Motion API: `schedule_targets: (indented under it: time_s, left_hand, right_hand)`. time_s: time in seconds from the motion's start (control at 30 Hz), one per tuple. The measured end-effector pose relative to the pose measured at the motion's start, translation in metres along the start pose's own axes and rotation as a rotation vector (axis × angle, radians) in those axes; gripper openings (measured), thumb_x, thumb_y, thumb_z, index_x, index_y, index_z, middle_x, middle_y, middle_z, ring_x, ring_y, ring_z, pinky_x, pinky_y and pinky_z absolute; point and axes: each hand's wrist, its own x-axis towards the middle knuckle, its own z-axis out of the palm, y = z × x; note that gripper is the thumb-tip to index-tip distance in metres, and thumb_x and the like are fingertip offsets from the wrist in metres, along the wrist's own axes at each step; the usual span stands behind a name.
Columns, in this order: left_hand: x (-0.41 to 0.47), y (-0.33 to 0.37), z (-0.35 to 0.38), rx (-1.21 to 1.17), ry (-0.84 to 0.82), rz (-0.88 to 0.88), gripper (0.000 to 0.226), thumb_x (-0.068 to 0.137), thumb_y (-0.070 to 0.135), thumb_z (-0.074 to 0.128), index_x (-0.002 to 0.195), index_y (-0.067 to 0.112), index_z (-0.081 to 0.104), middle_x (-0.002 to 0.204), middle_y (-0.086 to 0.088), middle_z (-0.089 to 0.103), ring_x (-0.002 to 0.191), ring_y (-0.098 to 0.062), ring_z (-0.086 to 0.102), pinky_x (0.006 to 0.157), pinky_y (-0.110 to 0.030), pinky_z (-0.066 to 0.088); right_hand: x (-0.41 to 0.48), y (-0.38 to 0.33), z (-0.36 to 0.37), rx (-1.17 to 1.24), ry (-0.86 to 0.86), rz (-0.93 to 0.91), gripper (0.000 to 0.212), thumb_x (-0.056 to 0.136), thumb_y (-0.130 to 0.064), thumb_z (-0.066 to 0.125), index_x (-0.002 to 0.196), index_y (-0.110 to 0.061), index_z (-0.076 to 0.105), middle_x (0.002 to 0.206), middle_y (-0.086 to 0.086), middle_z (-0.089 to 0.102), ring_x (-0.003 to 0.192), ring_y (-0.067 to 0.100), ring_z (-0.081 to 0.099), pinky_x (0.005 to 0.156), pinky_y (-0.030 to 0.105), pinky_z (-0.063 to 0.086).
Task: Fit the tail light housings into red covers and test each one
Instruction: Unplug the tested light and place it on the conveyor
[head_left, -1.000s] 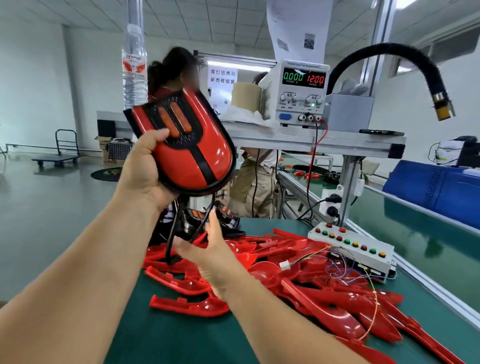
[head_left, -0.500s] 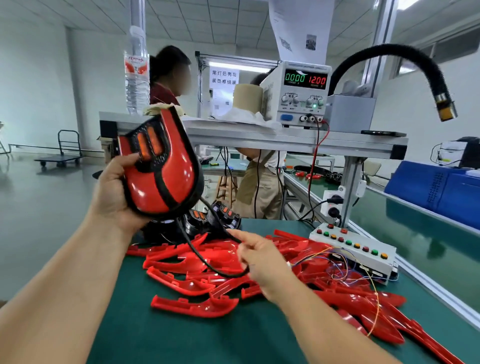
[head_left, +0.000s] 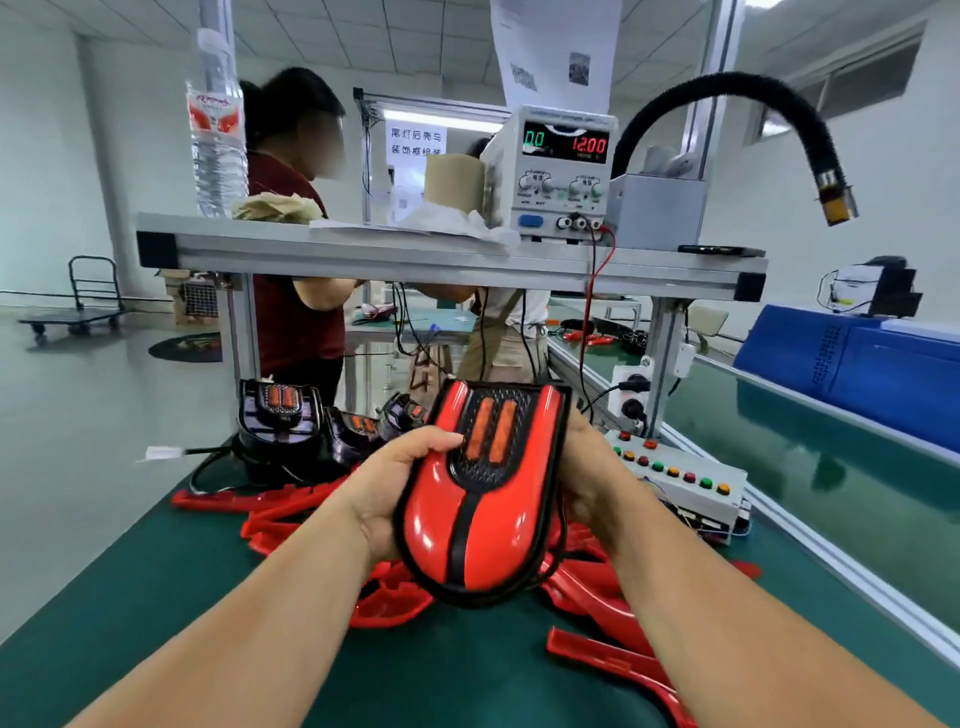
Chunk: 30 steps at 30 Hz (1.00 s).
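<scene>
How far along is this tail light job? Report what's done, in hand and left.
Done: one tail light looks assembled, its black housing seated in a red cover. In hand: left hand and right hand grip it. Left: bare housings stand behind, loose red covers lie piled, and the power supply shows 0.0 beside 12.00, so its test seems not yet run.

Bright, even light; strip lamp (head_left: 441, 117) glares left of the power supply (head_left: 563, 171), its digits perhaps motion-blurred; frame edges bow.

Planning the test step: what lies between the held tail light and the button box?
Head view: the right hand, against the tail light's right edge, fills the gap up to the button box.
</scene>
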Motion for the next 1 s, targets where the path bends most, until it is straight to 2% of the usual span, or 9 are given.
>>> schedule_targets:
  time_s: [0.1,0.27,0.33,0.4,0.47,0.57,0.73,0.93,1.0]
  left_hand:
    - [0.011,-0.011,0.018,-0.008,-0.031,-0.037,0.034,0.065,0.026,0.065,0.087,0.005,0.080,0.095,-0.018,0.075,0.079,-0.030,0.073,0.069,-0.037,0.060]
    - [0.030,-0.022,0.046,-0.010,-0.071,-0.091,0.038,0.060,0.026,0.069,0.090,0.006,0.079,0.101,-0.018,0.074,0.082,-0.031,0.073,0.078,-0.040,0.057]
    - [0.041,-0.026,0.059,-0.019,-0.066,-0.113,0.034,0.064,0.024,0.067,0.089,0.006,0.080,0.103,-0.019,0.073,0.081,-0.032,0.073,0.074,-0.040,0.058]
    - [0.047,-0.028,0.069,-0.032,-0.026,-0.110,0.029,0.068,0.023,0.064,0.084,0.005,0.080,0.100,-0.020,0.074,0.077,-0.033,0.073,0.068,-0.040,0.059]
    - [0.066,-0.031,0.100,-0.028,-0.029,-0.147,0.025,0.075,0.021,0.060,0.073,0.006,0.080,0.090,-0.020,0.075,0.068,-0.032,0.073,0.057,-0.038,0.059]
    - [0.088,-0.039,0.140,0.003,-0.037,-0.201,0.037,0.087,0.022,0.054,0.066,0.005,0.079,0.082,-0.019,0.075,0.062,-0.030,0.072,0.050,-0.035,0.058]
    - [0.122,-0.051,0.224,0.084,-0.179,-0.285,0.042,0.090,0.024,0.054,0.060,0.006,0.077,0.082,-0.017,0.075,0.063,-0.028,0.073,0.059,-0.033,0.057]
    - [0.161,-0.072,0.303,0.062,-0.215,-0.322,0.046,0.097,0.043,0.052,0.104,0.002,0.073,0.098,-0.021,0.074,0.082,-0.032,0.072,0.072,-0.043,0.055]
    - [0.173,-0.088,0.318,0.051,-0.223,-0.335,0.050,0.099,0.044,0.047,0.105,0.001,0.073,0.101,-0.021,0.073,0.088,-0.031,0.071,0.075,-0.041,0.055]
  right_hand:
    - [0.000,0.002,-0.011,0.248,0.150,0.085,0.050,0.094,-0.005,0.050,0.048,-0.012,0.068,0.053,0.004,0.064,0.043,0.015,0.062,0.042,0.023,0.052]
    - [-0.014,-0.007,-0.043,0.218,0.390,0.148,0.032,0.090,-0.011,0.061,0.059,-0.007,0.067,0.049,0.006,0.064,0.039,0.016,0.061,0.039,0.023,0.050]
    - [-0.022,-0.013,-0.063,0.222,0.393,0.210,0.034,0.093,-0.031,0.062,0.079,-0.003,0.074,0.074,0.014,0.073,0.062,0.024,0.070,0.060,0.036,0.061]
    - [-0.036,-0.015,-0.076,0.269,0.380,0.257,0.051,0.095,-0.051,0.051,0.108,-0.004,0.070,0.105,0.021,0.070,0.091,0.033,0.067,0.089,0.050,0.054]
    - [-0.052,-0.019,-0.108,0.293,0.392,0.222,0.056,0.096,-0.055,0.044,0.110,-0.007,0.070,0.110,0.021,0.070,0.097,0.036,0.066,0.091,0.053,0.052]
    - [-0.078,-0.024,-0.132,0.298,0.398,0.154,0.047,0.098,-0.046,0.046,0.112,-0.009,0.070,0.110,0.022,0.071,0.103,0.041,0.067,0.093,0.061,0.050]
    - [-0.095,-0.050,-0.189,0.125,0.639,-0.008,0.026,0.101,-0.018,0.047,0.114,-0.004,0.066,0.102,0.013,0.074,0.097,0.029,0.070,0.096,0.049,0.051]
    - [-0.100,-0.059,-0.259,0.348,0.861,0.072,0.036,0.104,-0.018,0.041,0.104,0.007,0.067,0.096,0.026,0.072,0.087,0.038,0.069,0.077,0.049,0.055]
    - [-0.095,-0.059,-0.278,0.404,0.907,0.089,0.036,0.103,-0.017,0.041,0.106,0.007,0.068,0.100,0.028,0.071,0.092,0.041,0.068,0.083,0.053,0.054]
